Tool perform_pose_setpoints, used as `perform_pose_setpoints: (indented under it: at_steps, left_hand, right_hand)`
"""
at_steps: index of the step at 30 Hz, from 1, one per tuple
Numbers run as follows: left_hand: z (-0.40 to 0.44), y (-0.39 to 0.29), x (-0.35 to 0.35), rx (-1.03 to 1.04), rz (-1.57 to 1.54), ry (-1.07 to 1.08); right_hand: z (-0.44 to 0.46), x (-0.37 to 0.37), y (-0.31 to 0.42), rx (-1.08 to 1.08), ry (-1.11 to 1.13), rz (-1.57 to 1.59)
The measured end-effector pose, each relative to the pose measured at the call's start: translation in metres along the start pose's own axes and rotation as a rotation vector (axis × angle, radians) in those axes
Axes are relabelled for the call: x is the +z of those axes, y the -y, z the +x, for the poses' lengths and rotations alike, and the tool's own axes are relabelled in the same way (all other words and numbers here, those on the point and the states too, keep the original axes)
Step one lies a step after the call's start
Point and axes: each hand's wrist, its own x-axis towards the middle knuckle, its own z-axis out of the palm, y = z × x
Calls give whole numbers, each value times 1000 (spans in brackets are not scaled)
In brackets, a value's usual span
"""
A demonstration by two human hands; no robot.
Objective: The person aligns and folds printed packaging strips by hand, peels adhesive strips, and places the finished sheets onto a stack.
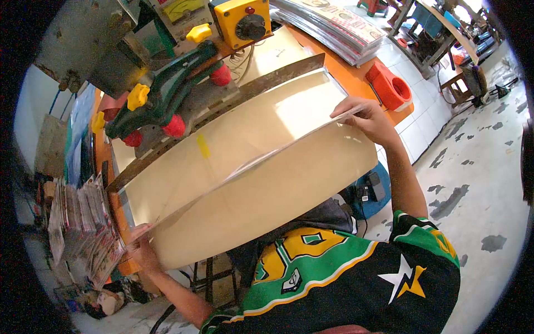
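A thin clear plastic sheet [250, 162] stretches slantwise across the cream work surface [267, 195], pulled out between both hands. Its near end, at the lower left, is pinched in my left hand [146, 253]. At the upper right, the thumb and fingers of my right hand [364, 119] grip the other end. A yellow strip [202, 146] shows on the surface beneath or behind the sheet. Beyond the sheet runs a long metal bar [222, 119], below a machine with green arms [186, 75] and red pads [173, 126].
A yellow control box [245, 22] with a black dial tops the machine. Printed plastic packs [334, 28] are stacked at the back right, near a red ring-shaped object [389, 86]. More printed packs [83, 222] hang at the left edge. A blue stool [372, 195] stands below right.
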Motion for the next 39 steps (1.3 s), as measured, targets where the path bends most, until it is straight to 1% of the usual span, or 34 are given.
perform_pose_setpoints:
  at_steps: [2, 3, 5, 6, 8, 10, 13, 14, 16, 17, 18, 19, 20, 22, 23, 26, 28, 29, 30, 32, 34, 35, 37, 39]
  left_hand:
    - [-3, 4, -1, -160, -229, -231]
    - [-4, 4, -4, -166, -227, -230]
    - [4, -17, 0, -128, -171, -145]
    - [9, -28, 4, -114, -153, -116]
    - [17, -56, 28, -381, -91, -233]
    - [25, -84, 48, -407, -76, -202]
    - [35, -94, 60, -343, 99, -110]
    - [39, -93, 63, -307, 215, -77]
    - [50, -80, 61, -268, 329, -43]
    - [59, -65, 56, -171, 437, 31]
    - [66, -55, 54, -73, 543, 106]
    - [71, -61, 59, -155, 471, 108]
    - [74, -58, 60, -154, 471, 110]
    - [82, -44, 63, -184, 358, 103]
    - [83, -41, 61, -187, 359, 105]
    - [88, -37, 64, -189, 418, 114]
    - [89, -42, 64, -295, 542, 77]
    - [87, -33, 61, -301, 543, 82]
    - [86, -16, 52, -277, 544, 80]
    - [87, -18, 54, -254, 543, 79]
    - [86, -29, 57, -173, 673, 48]
    - [87, -27, 57, -175, 670, 49]
    - [89, -24, 53, -269, 609, 89]
    - [89, -28, 55, -300, 607, 84]
  right_hand:
    - [-4, 1, -9, 32, -64, -112]
    - [-3, 3, -12, 36, -60, -111]
    - [0, 6, -15, 24, -50, 55]
    - [2, 9, -10, 24, -52, 54]
    - [5, 18, 4, 128, -75, -153]
    - [8, 30, -1, 135, -101, -104]
    - [15, 40, 16, 312, -168, -311]
    - [18, 44, 17, 313, -167, -311]
    - [29, 50, 17, 239, -234, -533]
    - [35, 51, 17, 195, -205, -584]
    - [41, 52, 11, 197, -205, -583]
    - [46, 55, 2, 124, -240, -641]
    - [50, 57, -3, 52, -273, -697]
    - [54, 56, -7, 69, -275, -707]
    - [54, 57, -6, 86, -271, -718]
    - [59, 55, -10, 69, -286, -746]
    - [62, 53, -4, 101, -270, -760]
    - [63, 54, -3, 131, -260, -769]
    - [63, 54, -4, 135, -257, -769]
    - [64, 54, -7, 114, -282, -797]
    - [63, 53, -5, 136, -266, -799]
    - [63, 53, -4, 157, -251, -801]
    - [63, 54, -2, 169, -248, -812]
    - [63, 55, -2, 183, -246, -820]
